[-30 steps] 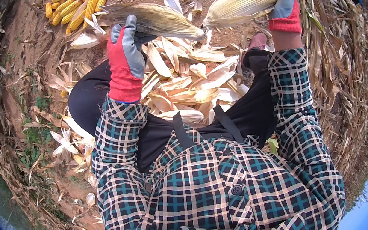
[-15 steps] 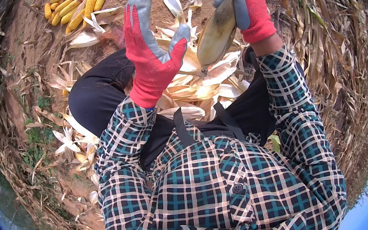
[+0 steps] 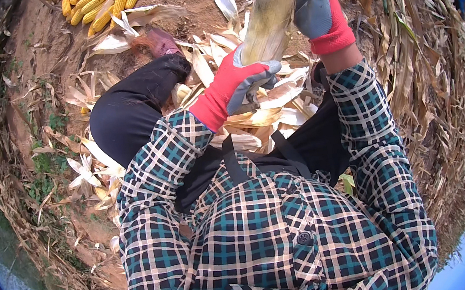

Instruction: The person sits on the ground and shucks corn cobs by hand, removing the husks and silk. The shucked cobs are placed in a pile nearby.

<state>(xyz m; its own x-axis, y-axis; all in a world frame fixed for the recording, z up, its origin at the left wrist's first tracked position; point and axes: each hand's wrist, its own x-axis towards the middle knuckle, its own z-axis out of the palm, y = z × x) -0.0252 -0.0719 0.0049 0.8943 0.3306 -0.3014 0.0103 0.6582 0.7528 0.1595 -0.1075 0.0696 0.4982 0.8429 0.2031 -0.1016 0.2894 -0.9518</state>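
Note:
An ear of corn [image 3: 268,26] in its dry, yellow-brown husk stands tilted in front of me, its tip away from me. My left hand [image 3: 234,84], in a red and grey work glove, is closed round the ear's lower end, the thumb lying across it. At the upper end my right hand [image 3: 318,11], gloved alike, has its fingers curled against the husk tip; the husk partly hides them. Loose pale husks [image 3: 284,94] lie on the ground between my legs, beneath the ear.
A pile of husked yellow corn cobs [image 3: 102,3] lies on the soil at the far left. Dry corn stalks [image 3: 420,55] are heaped along the right side. More husks [image 3: 86,173] are scattered beside my left leg [image 3: 128,112].
My left hand, open and apart before, has come down and right and taken hold of the ear's lower end. The ear has risen and turned more upright; my right hand stays near its tip.

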